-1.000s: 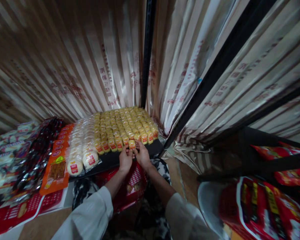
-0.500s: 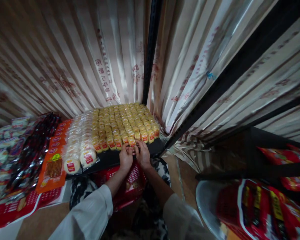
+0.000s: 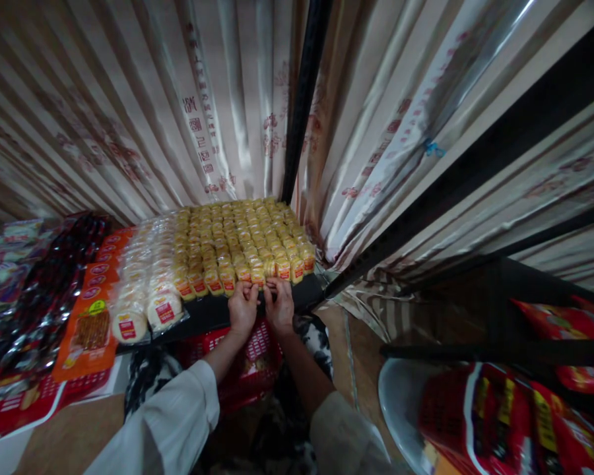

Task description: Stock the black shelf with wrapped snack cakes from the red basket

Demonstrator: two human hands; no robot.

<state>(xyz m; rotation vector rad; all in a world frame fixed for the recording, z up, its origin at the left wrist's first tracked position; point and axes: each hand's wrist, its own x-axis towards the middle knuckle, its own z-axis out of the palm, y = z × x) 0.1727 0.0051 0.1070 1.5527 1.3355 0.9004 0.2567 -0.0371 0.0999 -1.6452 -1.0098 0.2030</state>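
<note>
Small yellow snack packs [image 3: 237, 231] with red labels stand in tight rows on a dark shelf [image 3: 208, 316]. At the front row, my left hand [image 3: 243, 309] has its fingers bent against the lower left of one snack pack [image 3: 258, 277]. From the other side, my right hand [image 3: 279, 307] has curled fingers at the same pack's right edge. Both thumbs point inward with a small gap between the hands. My fingers partly cover the bottoms of the neighbouring packs.
Left of the packs lie round white wrapped cakes [image 3: 164, 310], an orange snack bag [image 3: 90, 330] and dark shiny packets [image 3: 54, 290]. A red basket [image 3: 247, 376] sits below the shelf. Black metal posts [image 3: 301, 99] stand before curtains. A round pale tub [image 3: 398, 402] is at right.
The pack between my hands now sits more in line with the front row. My hands have drawn slightly apart. The view has shifted a little.
</note>
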